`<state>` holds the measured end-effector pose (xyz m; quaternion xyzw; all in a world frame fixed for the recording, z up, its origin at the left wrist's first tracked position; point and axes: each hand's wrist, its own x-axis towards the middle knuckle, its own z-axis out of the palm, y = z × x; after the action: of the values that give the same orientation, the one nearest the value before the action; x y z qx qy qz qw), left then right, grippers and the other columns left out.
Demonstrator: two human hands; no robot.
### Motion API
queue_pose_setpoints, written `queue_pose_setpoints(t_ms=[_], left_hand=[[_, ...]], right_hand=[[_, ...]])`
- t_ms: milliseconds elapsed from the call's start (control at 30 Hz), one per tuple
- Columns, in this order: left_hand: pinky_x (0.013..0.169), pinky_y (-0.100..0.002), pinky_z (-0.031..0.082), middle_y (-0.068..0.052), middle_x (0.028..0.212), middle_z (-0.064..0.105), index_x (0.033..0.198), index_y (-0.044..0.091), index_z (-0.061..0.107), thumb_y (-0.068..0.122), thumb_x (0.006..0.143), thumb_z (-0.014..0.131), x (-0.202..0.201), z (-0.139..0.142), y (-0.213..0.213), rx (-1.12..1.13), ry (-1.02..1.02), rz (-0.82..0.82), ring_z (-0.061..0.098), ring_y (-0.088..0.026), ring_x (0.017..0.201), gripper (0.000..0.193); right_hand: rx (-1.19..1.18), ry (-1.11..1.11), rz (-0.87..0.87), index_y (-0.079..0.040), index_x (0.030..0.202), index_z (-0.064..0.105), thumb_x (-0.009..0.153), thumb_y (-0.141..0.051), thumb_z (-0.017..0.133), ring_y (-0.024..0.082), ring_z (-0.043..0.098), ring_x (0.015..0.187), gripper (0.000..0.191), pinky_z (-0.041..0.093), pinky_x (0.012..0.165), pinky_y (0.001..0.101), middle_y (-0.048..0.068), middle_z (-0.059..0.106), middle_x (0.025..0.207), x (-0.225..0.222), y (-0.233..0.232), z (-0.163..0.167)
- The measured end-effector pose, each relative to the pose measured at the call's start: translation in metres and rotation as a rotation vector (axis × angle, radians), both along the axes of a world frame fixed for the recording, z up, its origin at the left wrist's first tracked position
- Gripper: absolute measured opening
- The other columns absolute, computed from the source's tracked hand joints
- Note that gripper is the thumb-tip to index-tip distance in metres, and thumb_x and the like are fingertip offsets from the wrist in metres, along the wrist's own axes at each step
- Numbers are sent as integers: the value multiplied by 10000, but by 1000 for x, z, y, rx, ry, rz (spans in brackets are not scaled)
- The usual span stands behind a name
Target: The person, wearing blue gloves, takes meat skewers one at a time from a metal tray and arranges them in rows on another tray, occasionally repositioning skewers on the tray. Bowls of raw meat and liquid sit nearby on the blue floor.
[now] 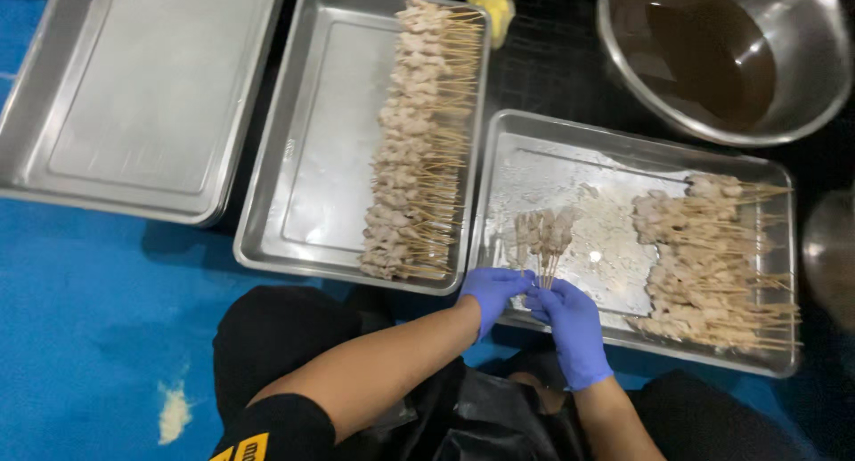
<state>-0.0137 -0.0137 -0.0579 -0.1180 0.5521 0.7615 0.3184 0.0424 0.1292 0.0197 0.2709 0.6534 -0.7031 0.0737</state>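
Both my hands wear blue gloves. My left hand [492,292] and my right hand [570,327] meet at the near rim of a steel tray [534,145] and together grip the stick ends of a small bunch of meat skewers [541,234]. The bunch lies in white flour [610,238] spread over the tray's floor. A heap of floured skewers [708,261] fills the right side of that tray. The middle tray [312,176] holds a long row of skewers [419,140] along its right side.
An empty steel tray [134,87] lies at far left. A large steel bowl [721,51] of dark liquid stands at top right. A yellow lump [490,2] sits at the top edge. The floor is blue with a flour smear [174,415]. My dark-clothed knees are below.
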Motion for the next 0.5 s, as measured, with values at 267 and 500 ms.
queue_pose_setpoints(t_ms=[267,500], left_hand=[[867,-284,547,-80,1007,766,1088,-19,762,128,865,795,7,14,1,303,0,243,691,-144,927,269],[672,-240,483,18,987,735,1135,80,737,213,981,642,-3,88,-85,235,-190,384,643,-97,823,225]], right_hand=[[174,56,60,41,1186,673,1016,-91,593,111,559,747,230,459,684,243,48,634,849,-16,-41,36],[289,67,482,15,1154,711,962,-96,627,101,580,750,238,487,678,244,24,675,847,-85,-79,50]])
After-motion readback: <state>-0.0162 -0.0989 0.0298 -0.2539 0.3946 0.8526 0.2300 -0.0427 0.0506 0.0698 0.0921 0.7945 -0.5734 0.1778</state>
